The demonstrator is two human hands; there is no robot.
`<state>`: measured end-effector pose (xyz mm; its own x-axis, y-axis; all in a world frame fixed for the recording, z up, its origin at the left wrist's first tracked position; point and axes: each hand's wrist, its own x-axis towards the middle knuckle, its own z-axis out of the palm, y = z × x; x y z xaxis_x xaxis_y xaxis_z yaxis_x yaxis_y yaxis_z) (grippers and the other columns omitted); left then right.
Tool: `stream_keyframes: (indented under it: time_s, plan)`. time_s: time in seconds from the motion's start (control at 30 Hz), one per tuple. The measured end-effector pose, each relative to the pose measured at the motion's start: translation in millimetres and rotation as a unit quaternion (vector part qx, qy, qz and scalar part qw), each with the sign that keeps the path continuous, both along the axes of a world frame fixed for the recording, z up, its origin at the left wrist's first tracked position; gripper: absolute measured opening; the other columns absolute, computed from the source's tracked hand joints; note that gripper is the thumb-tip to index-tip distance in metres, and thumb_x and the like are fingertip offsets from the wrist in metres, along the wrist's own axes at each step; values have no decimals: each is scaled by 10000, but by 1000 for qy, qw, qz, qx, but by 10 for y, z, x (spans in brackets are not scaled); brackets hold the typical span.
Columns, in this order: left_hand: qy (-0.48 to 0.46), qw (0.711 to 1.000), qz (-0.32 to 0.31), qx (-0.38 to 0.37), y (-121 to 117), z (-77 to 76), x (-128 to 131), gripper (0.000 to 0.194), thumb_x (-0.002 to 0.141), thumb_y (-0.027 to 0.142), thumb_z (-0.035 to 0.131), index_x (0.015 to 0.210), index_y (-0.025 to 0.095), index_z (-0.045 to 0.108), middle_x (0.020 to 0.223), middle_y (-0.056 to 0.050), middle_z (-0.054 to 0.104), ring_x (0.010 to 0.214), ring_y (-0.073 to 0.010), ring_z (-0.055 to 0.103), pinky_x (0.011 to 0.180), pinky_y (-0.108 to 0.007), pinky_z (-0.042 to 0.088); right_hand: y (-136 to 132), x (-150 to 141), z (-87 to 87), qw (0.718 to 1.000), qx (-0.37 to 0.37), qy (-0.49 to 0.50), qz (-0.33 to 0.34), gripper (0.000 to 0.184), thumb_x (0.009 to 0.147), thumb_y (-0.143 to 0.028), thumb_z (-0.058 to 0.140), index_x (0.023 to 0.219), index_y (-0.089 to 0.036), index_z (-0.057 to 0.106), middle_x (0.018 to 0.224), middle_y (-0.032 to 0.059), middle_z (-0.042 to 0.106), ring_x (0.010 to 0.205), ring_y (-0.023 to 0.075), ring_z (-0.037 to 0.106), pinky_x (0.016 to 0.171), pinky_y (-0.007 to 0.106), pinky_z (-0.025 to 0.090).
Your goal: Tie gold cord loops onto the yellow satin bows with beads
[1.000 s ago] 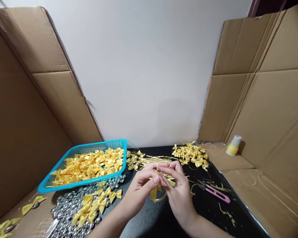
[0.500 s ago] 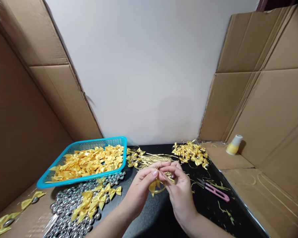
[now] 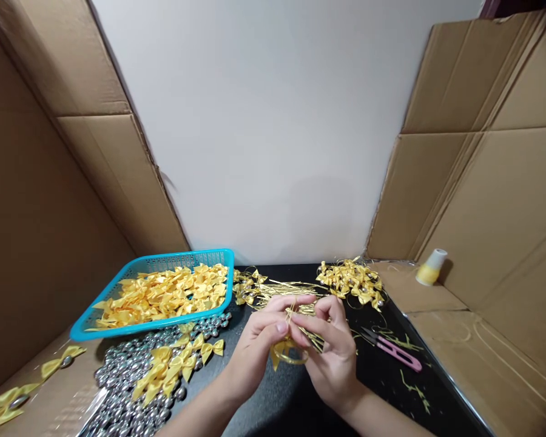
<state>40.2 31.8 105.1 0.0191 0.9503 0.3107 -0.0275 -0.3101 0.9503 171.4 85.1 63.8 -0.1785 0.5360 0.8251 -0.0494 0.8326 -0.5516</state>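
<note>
My left hand (image 3: 259, 340) and my right hand (image 3: 330, 343) meet over the black tabletop, both with closed fingertips. Between them a thin gold cord (image 3: 293, 308) crosses itself, pinched by both hands. Its lower part hangs as a shiny loop (image 3: 291, 359) under my fingers. A yellow ribbon bow (image 3: 275, 358) shows partly behind my left thumb; the rest of it is hidden. Just beyond my hands lies a bundle of gold cords (image 3: 291, 290).
At left, a blue basket (image 3: 75, 331) holds yellow bows; silver beads (image 3: 122, 370) and loose bows (image 3: 168, 370) lie before it. Pink thread snips (image 3: 398, 353) and cord scraps lie right. Bows with cords (image 3: 350, 280) are piled at the back. A thread cone (image 3: 431, 267) stands on cardboard.
My right hand has shifted slightly right and its fingers have spread more. The cord crossing now shows between my fingertips, and the loop hangs slightly lower.
</note>
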Motion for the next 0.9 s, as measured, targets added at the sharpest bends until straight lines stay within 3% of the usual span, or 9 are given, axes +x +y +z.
stream_keyframes:
  time_s: [0.23, 0.33, 0.43, 0.53, 0.67, 0.8, 0.9]
  plan:
    - [-23, 1000, 1, 5, 11, 18, 11, 360, 850, 358, 504, 638, 203, 749, 1224, -67, 655, 1208, -319, 489, 1007, -423, 366, 15, 11, -97, 995, 76, -52, -24, 611, 834, -52, 494, 1338, -397, 484, 808, 8, 391, 768, 173, 417, 713, 358, 362]
    - [-45, 999, 8, 1, 10, 8, 24, 341, 837, 342, 512, 633, 206, 748, 1174, -69, 680, 1181, -312, 507, 992, -416, 375, 4, -6, -147, 995, 81, -51, -28, 689, 840, -25, 458, 1405, -413, 388, 810, 12, 412, 775, 178, 432, 727, 370, 361]
    - [-38, 999, 10, -3, 6, -10, 34, 329, 836, 331, 522, 630, 213, 750, 1134, -65, 692, 1164, -301, 516, 985, -403, 376, 2, -9, -143, 997, 65, -33, -26, 657, 862, -31, 431, 1406, -398, 398, 810, 18, 435, 791, 183, 445, 730, 372, 358]
    - [-1, 1000, 5, 0, 2, -12, 32, 328, 838, 306, 526, 625, 212, 756, 1130, -63, 685, 1171, -294, 508, 1003, -386, 353, 19, 20, -51, 998, 48, -31, -25, 544, 879, -57, 461, 1320, -372, 508, 778, 9, 453, 774, 174, 451, 726, 360, 342]
    - [34, 999, -11, -2, 3, 36, 28, 320, 842, 300, 539, 630, 211, 761, 1084, -61, 687, 1141, -286, 518, 993, -376, 356, 46, 68, 152, 993, 77, -51, -78, 331, 850, -77, 581, 1084, -298, 661, 712, -11, 498, 711, 144, 455, 721, 345, 305]
    - [75, 997, -33, -9, 16, 80, 22, 313, 846, 286, 539, 637, 208, 759, 1021, -57, 702, 1086, -273, 539, 959, -370, 376, 62, 96, 341, 984, 94, -87, -122, 127, 825, -131, 648, 821, -247, 700, 644, -22, 505, 664, 133, 430, 718, 343, 264]
    - [59, 997, -39, -31, 45, 73, -24, 315, 835, 277, 529, 616, 199, 743, 1074, -56, 697, 1102, -274, 537, 945, -374, 389, 94, 155, 485, 984, 62, -150, -70, 112, 818, -129, 619, 741, -204, 648, 682, -11, 507, 708, 146, 432, 721, 335, 271]
